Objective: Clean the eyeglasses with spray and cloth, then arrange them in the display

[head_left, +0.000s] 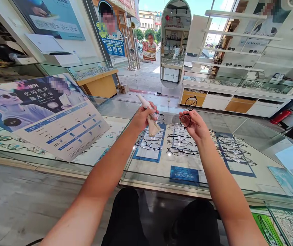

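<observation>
Round glasses [185, 120]: located in the right hand [196, 127], raised over the glass tabletop [150, 169]. Surroundings were recorded from largest to smallest.

The tabletop spanned the view from left to right, with display space visible beneath its glass. Beyond it, a long white cabinet [218, 101] with wood-toned panels stood at right; an arched mirror [176, 44] stood upright near its left end. A printed board [68, 135] was slanted at left, above part of the display. Rows of spectacle frames [182, 150] lay below both hands, some over blue-edged panels. A blue card [184, 175] lay nearer the wearer than the middle row.

Left hand [146, 116]: fingers closed around a white bottle [145, 103], narrow end pointing up and to the left; a tan cloth [153, 128] hung below the same fingers. Right hand: fingertips pinched the glasses, which were turned on end, one lens above the other. The hands were apart. Temple position could not be told.
</observation>
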The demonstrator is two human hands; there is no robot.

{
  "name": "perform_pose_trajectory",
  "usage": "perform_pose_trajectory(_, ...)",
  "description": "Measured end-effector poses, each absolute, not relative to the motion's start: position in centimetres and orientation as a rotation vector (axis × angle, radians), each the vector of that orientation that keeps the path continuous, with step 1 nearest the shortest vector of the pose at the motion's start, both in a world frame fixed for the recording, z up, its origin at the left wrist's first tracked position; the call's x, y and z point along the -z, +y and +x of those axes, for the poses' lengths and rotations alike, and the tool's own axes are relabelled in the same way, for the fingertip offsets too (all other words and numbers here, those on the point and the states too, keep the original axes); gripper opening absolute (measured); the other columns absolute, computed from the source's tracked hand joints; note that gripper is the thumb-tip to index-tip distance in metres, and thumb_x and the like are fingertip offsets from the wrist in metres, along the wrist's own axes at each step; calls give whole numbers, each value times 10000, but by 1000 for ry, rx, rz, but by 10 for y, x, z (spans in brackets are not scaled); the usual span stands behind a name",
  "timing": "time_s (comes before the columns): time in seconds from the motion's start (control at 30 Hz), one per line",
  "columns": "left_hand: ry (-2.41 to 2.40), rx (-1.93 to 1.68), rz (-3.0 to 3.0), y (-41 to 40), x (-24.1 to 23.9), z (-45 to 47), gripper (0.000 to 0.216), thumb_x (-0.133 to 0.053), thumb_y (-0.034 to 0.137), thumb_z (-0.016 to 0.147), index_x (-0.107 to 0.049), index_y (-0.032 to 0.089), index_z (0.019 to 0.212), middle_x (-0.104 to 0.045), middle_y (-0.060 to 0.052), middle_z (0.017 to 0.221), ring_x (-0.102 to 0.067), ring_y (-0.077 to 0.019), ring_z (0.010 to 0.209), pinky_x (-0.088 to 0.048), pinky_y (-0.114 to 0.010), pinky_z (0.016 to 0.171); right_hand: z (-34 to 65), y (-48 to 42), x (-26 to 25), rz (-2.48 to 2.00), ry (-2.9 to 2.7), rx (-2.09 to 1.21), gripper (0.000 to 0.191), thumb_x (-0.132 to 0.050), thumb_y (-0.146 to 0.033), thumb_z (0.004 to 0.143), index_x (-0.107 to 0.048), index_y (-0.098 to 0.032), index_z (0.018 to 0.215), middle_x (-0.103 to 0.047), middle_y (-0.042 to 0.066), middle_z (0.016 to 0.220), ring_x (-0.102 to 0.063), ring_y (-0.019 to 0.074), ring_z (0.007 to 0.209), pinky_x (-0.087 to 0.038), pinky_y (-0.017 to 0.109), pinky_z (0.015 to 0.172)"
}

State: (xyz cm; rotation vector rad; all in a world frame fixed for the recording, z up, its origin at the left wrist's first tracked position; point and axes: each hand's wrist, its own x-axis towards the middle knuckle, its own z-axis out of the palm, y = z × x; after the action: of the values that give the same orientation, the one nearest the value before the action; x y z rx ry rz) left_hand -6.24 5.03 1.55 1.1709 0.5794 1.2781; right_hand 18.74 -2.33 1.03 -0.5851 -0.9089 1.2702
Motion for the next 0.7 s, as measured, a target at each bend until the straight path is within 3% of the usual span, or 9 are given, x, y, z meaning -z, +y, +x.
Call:
perform_pose_trajectory(0.1,453,-1098,1110,32,-24,-52,366,-808,201,537,-546,218,792,-522,-16,799,-583,-177,768,-418,-226,479,181,-23,-10,-593,-911,-1271,473,-1074,-459,643,-669,-267,793,-827,-12,940,-787,146,945,-659,256,936)
perform_pose_trajectory(0.17,420,-973,1127,26,-26,-50,342,-828,293,551,-554,216,742,-503,-35,746,-545,-184,700,-346,-232,438,177,-24,-10,-594,-917,-1277,473,-1071,-461,646,-664,-265,785,-825,-9,937,-780,146,944,-655,256,926)
perform_pose_trajectory(0.27,450,-871,1202,22,-28,-50,559,-832,705,685,-545,226,701,-493,-49,685,-510,-186,608,-242,-237,390,172,-26,-9,-613,-938,-1286,473,-1065,-470,648,-664,-262,788,-818,-1,946,-765,150,927,-651,264,900)
perform_pose_trajectory(0.33,499,-878,1251,21,-27,-48,785,-648,1012,714,-527,237,679,-499,-59,651,-531,-203,580,-244,-254,366,169,-27,-8,-632,-955,-1288,478,-1064,-480,651,-663,-261,789,-814,-7,952,-744,141,887,-649,261,860)
perform_pose_trajectory(0.4,540,-906,1288,21,-26,-47,914,-468,1150,685,-543,239,666,-538,-84,639,-590,-238,599,-318,-285,361,166,-27,-6,-647,-968,-1293,484,-1065,-491,651,-664,-257,785,-812,-9,951,-721,130,846,-641,255,820)
perform_pose_trajectory(0.57,607,-973,1315,23,-23,-46,944,-401,1141,744,-624,226,676,-630,-130,686,-701,-312,716,-479,-356,439,159,-29,-4,-669,-988,-1317,470,-1063,-482,645,-678,-248,777,-813,8,949,-712,134,836,-614,260,771)
perform_pose_trajectory(0.7,621,-1033,1372,25,-17,-40,865,-454,1069,802,-620,222,739,-604,-88,773,-636,-241,702,-525,-375,583,154,-30,-3,-672,-994,-1340,476,-1072,-491,630,-689,-244,766,-819,3,925,-691,120,797,-588,246,734)
